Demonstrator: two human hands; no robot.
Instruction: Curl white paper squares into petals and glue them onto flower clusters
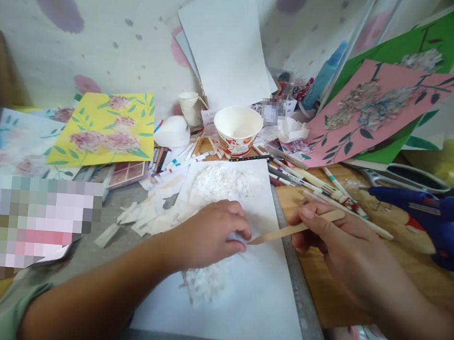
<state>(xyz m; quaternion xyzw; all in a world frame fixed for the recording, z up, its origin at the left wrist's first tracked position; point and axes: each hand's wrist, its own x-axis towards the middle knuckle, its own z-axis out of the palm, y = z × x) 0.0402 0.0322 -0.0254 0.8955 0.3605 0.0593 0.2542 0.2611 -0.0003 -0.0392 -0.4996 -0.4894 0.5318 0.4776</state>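
A wooden craft stick (285,232) is held in my right hand (335,236), between thumb and fingers. Its pointed end reaches left to the fingertips of my left hand (218,232). That hand is pinched over the white paper sheet (267,299), on what looks like a small piece of white paper (239,237), mostly hidden by the fingers. Fluffy clusters of white paper bits (214,182) lie on the sheet's upper part, and another cluster (204,283) sits below my left hand. Torn paper strips (148,216) are heaped left of the sheet.
A paper bowl (238,131) stands behind the sheet, with stacked paper cups (190,108) nearby. Pens and brushes (320,185) lie to the right, beside a blue glue gun (424,206) and scissors (407,180). Yellow (144,116) and pink (331,141) flower pictures lean at the sides.
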